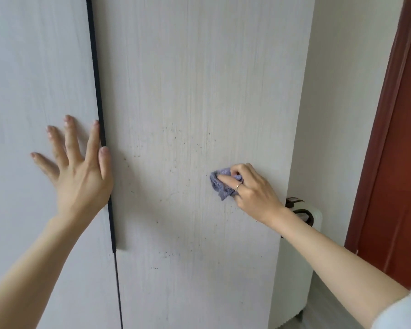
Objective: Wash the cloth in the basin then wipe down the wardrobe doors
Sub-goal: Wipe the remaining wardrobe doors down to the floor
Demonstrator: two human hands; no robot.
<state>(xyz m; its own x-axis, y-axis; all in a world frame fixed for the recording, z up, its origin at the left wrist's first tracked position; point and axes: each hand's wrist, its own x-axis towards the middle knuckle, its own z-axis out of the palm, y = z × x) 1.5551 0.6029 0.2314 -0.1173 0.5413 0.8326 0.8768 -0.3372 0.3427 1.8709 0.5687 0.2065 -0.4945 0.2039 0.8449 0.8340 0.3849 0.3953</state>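
The right hand [252, 188] is pressing a small purple cloth [220, 185] against the right wardrobe door [199, 91], low on the panel and toward its right edge. The fingers are curled over the wad, gripping it, with the forefinger lying across the top and a ring [239, 186] showing on one finger. The left hand [81, 167] is lying flat and released on the left wardrobe door [33, 67], fingers spread, its thumb reaching over the dark strip [100, 115] that is running down between the two doors — bracing, it seems, so that the doors are not swinging under the rubbing.

The cloth is looking soft, thin and light, bunched into a lump rather than folded; it will crumple to any shape and probably slip out of a loose pinch when damp. Holding it as a pad under several fingertips is likely giving better pressure than gripping it by an edge. The door is stiff and smooth, so the cloth should be gliding easily.

Small dark specks [176, 136] are dotting the right door around and below the cloth — the wiping is judged to be partway done. A white appliance [292, 269] is standing beside the wardrobe, near a red-brown door frame [389, 138].
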